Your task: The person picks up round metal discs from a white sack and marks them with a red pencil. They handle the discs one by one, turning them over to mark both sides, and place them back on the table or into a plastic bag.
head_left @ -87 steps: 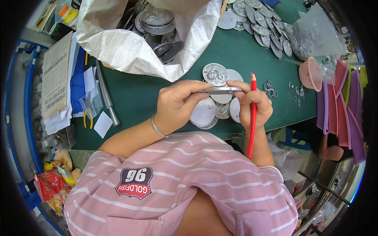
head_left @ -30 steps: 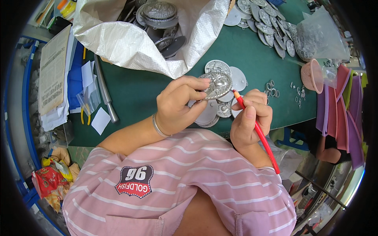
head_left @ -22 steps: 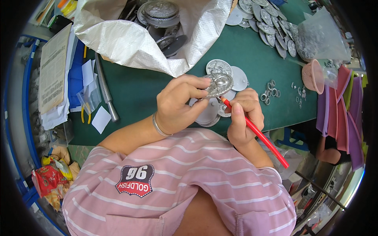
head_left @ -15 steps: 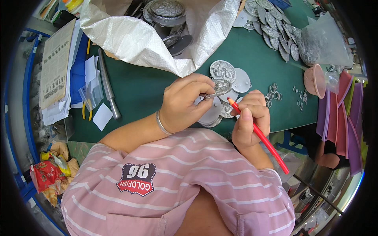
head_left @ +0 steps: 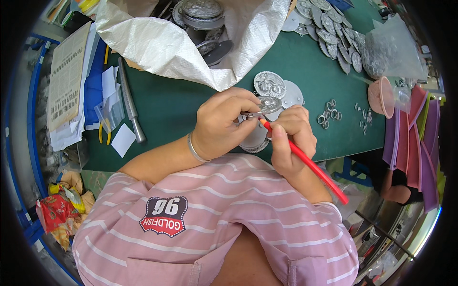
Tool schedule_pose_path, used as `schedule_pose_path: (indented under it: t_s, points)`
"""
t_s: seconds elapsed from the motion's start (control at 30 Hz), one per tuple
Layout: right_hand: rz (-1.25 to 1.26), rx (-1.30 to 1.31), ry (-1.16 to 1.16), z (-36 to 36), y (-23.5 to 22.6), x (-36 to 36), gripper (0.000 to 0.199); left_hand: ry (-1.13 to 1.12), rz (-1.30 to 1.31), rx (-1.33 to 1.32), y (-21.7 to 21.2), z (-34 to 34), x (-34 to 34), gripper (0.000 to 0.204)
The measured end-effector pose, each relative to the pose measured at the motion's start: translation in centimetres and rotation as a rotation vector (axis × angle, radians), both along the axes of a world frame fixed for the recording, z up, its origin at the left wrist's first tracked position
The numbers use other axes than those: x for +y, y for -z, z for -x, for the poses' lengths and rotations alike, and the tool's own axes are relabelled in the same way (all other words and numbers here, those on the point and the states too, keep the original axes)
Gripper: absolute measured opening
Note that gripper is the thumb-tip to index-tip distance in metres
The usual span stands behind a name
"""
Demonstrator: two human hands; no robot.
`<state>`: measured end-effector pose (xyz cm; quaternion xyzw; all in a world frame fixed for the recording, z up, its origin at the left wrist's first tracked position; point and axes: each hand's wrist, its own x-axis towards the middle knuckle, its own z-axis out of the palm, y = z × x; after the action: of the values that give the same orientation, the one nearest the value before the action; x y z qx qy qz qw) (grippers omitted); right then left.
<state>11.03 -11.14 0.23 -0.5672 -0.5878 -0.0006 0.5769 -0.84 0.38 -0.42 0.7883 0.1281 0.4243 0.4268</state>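
My left hand (head_left: pixel 226 121) pinches a round silver metal medallion (head_left: pixel 270 105) by its near edge, tilted above the table. In my right hand (head_left: pixel 293 138) is a red pencil (head_left: pixel 315 168), its tip close to the medallion's near edge; whether the two touch I cannot tell. Beneath and beyond my hands lie several more medallions, one with its embossed face up (head_left: pixel 269 84) and one plain disc (head_left: pixel 292 94) beside it. Another plain disc (head_left: pixel 255 137) sits partly hidden under my fingers.
A white woven sack (head_left: pixel 191 62) of medallions stands at the far side. Piled medallions (head_left: pixel 329 33) lie far right, near metal rings (head_left: pixel 329 114), small metal pieces (head_left: pixel 365 117) and a pink cup (head_left: pixel 380 97). At left are a tapered metal rod (head_left: pixel 129 100), yellow-handled pliers (head_left: pixel 106 133) and papers (head_left: pixel 71 76).
My right hand has moved left and slightly up, bringing the pencil tip from right of the medallion to its near edge. The left hand has hardly moved.
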Motion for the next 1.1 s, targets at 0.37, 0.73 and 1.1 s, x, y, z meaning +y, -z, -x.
schedule_pose_path:
  t_s: [0.37, 0.73, 1.1]
  points:
    - [0.147, 0.769, 0.068, 0.1, -0.3, 0.2, 0.022, 0.130, -0.236, -0.146, 0.7, -0.6, 0.7, 0.022]
    - [0.020, 0.474, 0.137, -1.1, 1.0, -0.6, 0.028, 0.026, -0.175, 0.049, 0.0, -0.5, 0.0, 0.047]
    - [-0.137, 1.111, -0.331, -2.6, 2.5, -0.8, 0.023, 0.123, -0.113, -0.016, -1.2, -0.7, 0.0, 0.025]
